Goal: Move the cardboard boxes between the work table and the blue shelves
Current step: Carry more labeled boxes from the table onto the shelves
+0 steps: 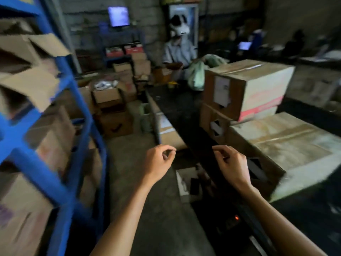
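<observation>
Empty hands [195,163]; lengthwise box [287,145] beyond.

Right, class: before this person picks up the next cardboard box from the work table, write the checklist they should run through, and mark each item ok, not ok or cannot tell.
1. Left hand free: ok, fingers loosely curled, holding nothing.
2. Right hand free: ok, also holding nothing.
3. Nearest box on the work table within reach: ok, just right of the right hand.
4. Its top clear: ok; the stacked boxes stand behind it.
5. Room on the blue shelves: cannot tell, picture blurred, the visible levels hold boxes.
6. Floor clear to the shelves: ok where visible.
</observation>
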